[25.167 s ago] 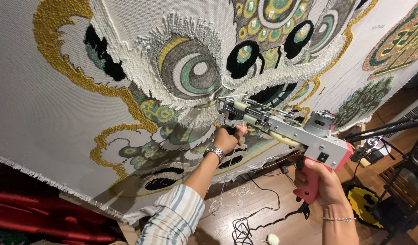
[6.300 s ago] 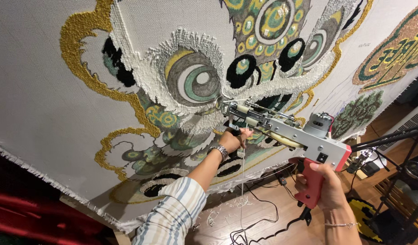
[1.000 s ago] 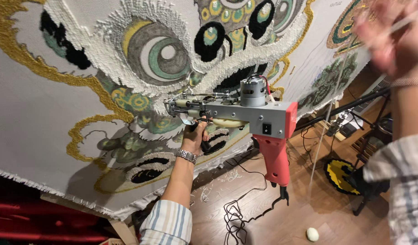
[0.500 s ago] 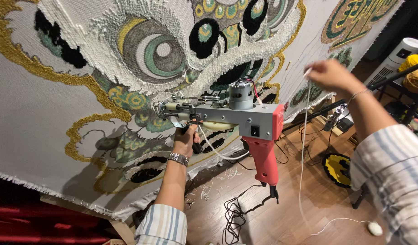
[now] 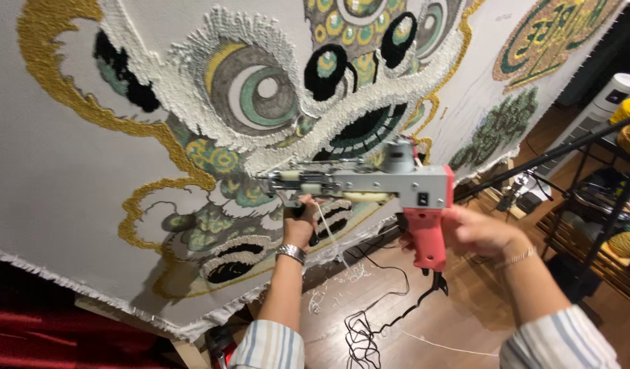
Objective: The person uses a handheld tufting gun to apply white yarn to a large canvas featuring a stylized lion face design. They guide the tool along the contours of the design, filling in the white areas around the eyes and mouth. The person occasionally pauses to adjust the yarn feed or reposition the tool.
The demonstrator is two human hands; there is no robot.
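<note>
A grey and red tufting gun (image 5: 390, 188) points left at a stretched white cloth (image 5: 62, 178) tufted with a lion-head design in cream, gold, green and black. My left hand (image 5: 298, 222), with a metal watch at the wrist, grips the gun's front handle just under its nose. My right hand (image 5: 473, 231) wraps the red pistol grip at the back. A cream yarn strand (image 5: 327, 229) hangs from the front of the gun. The needle tip sits at the cloth near the lower green and cream patches.
A black power cord (image 5: 370, 321) lies coiled on the wooden floor with yarn scraps (image 5: 342, 277). At the right stand a black metal rack (image 5: 602, 225) with yellow yarn cones (image 5: 629, 123) and a white tower appliance (image 5: 612, 96). Red fabric (image 5: 48, 338) shows below the cloth.
My right hand, raised off to the right with yarn half a second ago, has come back down onto the red grip. The gun has shifted right and the view moved closer.
</note>
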